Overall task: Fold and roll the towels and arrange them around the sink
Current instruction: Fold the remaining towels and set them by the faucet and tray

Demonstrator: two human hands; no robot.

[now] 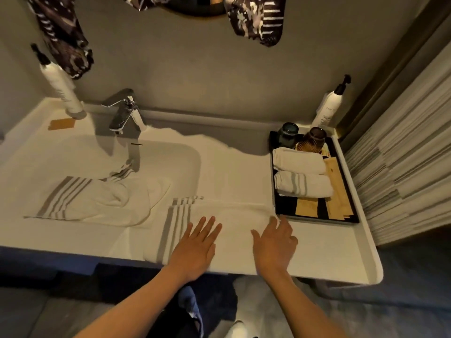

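A white towel with grey stripes (227,215) lies folded flat on the counter in front of me, stripes at its left end. My left hand (197,245) rests flat on it, fingers spread. My right hand (275,242) lies flat on its right part, fingertips near the towel's right edge. Another striped towel (97,201) lies loosely crumpled across the sink basin (170,152). Two rolled towels, a plain one (299,161) and a striped one (303,185), lie side by side in the black tray (314,214) at the right.
A chrome faucet (125,112) stands behind the basin. Pump bottles stand at the back left (62,86) and back right (328,106). Two dark cups (289,132) and tan packets (307,206) share the tray. The counter's front edge (341,274) is just below my hands.
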